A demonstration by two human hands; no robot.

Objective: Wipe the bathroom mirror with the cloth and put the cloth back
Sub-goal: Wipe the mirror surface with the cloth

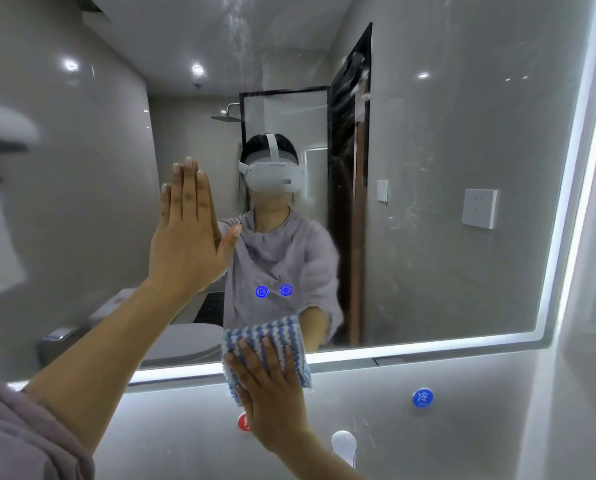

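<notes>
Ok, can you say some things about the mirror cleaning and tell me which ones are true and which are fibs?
1. The right hand presses a striped cloth against the bottom edge of the mirror. True.
2. The left hand holds a spray bottle. False: it lies flat on the glass with straight fingers and holds nothing.
3. The cloth is plain yellow. False: it has blue and white stripes.
4. A round blue sticker sits on the wall below the mirror. True.

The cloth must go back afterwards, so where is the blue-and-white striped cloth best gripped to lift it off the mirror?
Probably the upper edge of the blue-and-white striped cloth, free above the straight fingers of the right hand. It lies flat on the lit lower border of the wall mirror, so come from the front, curling fingers to bunch it.
</notes>
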